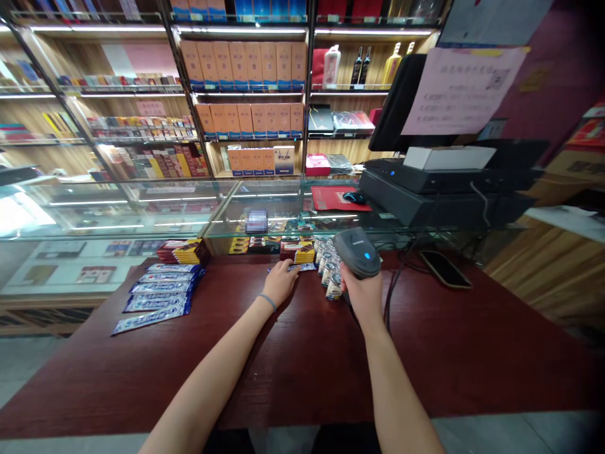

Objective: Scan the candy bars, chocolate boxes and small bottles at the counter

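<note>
My right hand [363,293] is closed round the grip of a dark barcode scanner [357,252], held over the table with a blue light showing on its top. My left hand [282,280] grips a slim blue-and-white packet [307,267] near the table's far edge; its fingers partly cover the packet. Between the two hands stand several small silver-lidded jars [333,287] in rows, just left of the scanner. Similar blue-and-white packets [158,301] lie fanned out at the left. Behind them sits a stack of yellow and brown packs [189,251], and another such stack [304,252] is beyond my left hand.
A glass display counter [161,211] borders the dark red table [302,366]. At the right are a phone [445,270], black cables [391,290] and a till with a monitor [399,104]. A mouse [354,197] rests on a red mat [326,198]. Stocked shelves line the wall.
</note>
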